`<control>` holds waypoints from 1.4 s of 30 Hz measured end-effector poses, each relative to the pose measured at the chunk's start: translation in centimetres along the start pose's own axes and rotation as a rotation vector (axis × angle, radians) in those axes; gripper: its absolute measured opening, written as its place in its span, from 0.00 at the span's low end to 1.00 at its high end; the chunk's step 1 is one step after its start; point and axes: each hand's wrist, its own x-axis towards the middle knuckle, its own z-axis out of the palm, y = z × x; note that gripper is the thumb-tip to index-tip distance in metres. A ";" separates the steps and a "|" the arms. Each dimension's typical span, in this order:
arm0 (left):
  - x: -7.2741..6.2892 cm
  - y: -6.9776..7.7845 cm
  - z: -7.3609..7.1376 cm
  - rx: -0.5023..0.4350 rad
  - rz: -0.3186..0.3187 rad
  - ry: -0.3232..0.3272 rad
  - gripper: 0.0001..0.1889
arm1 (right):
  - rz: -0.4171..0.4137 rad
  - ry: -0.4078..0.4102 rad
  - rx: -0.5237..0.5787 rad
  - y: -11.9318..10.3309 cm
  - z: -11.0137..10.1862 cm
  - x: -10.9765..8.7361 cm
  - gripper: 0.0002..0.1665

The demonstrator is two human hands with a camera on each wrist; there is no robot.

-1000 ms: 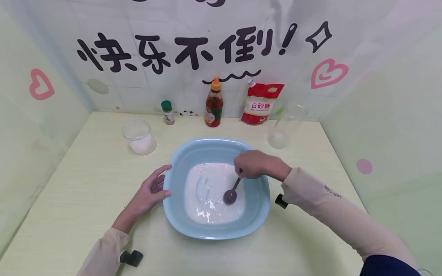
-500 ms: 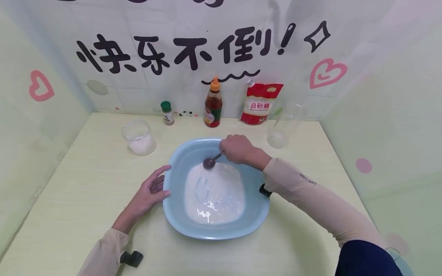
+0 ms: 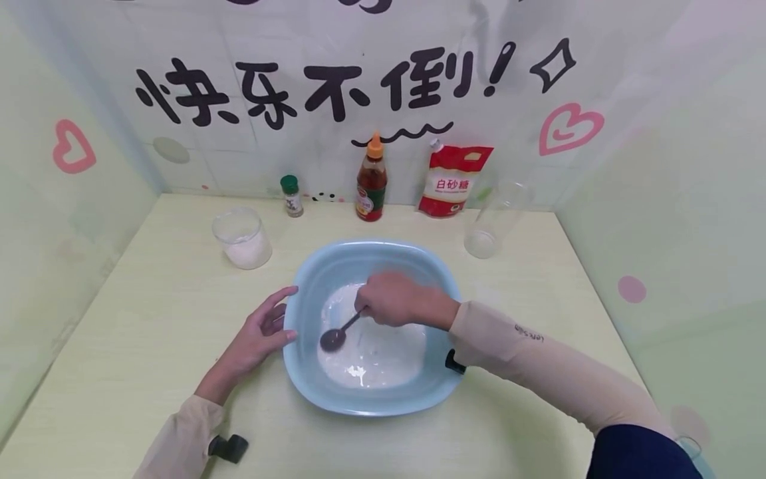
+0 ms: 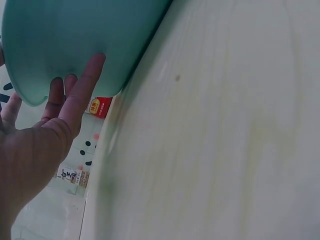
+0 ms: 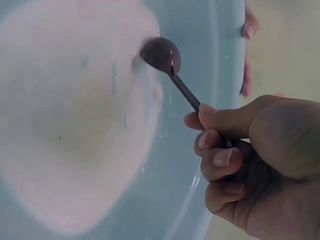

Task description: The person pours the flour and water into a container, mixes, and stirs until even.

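A light blue basin (image 3: 376, 404) stands mid-table with a pool of white liquid (image 3: 383, 359) in its bottom. Over it, my right hand (image 3: 391, 299) holds a dark brown spoon (image 3: 333, 340) by its handle, thumb and curled fingers pinching it in the right wrist view. The spoon's bowl (image 5: 161, 54) is at the left edge of the liquid. My left hand (image 3: 257, 336) touches the basin's left side from outside, thumb and forefinger at the rim. In the left wrist view its fingers (image 4: 82, 90) lie spread and fairly straight against the outer wall.
Behind the basin stand a glass cup of white powder (image 3: 247, 247), a green-capped shaker (image 3: 291, 197), an orange-capped sauce bottle (image 3: 372, 183), a red and white sugar pouch (image 3: 450, 183) and a tall clear glass (image 3: 487, 229). Walls enclose the table's back and sides.
My right hand has swept the spoon from the liquid's right side to the basin's far side, then down to the left edge. My left hand has stayed at the rim.
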 end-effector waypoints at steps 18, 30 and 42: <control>0.0 0.4 0.0 0.021 -0.016 0.001 0.37 | 0.305 -0.125 0.036 5.9 -2.4 -4.2 0.02; -0.1 -0.1 -0.1 0.021 -0.011 0.002 0.38 | 0.205 0.055 0.065 5.1 -1.8 1.4 0.11; 0.0 -0.1 0.1 0.014 0.003 0.000 0.38 | 0.011 -0.079 0.110 0.3 0.4 0.5 0.11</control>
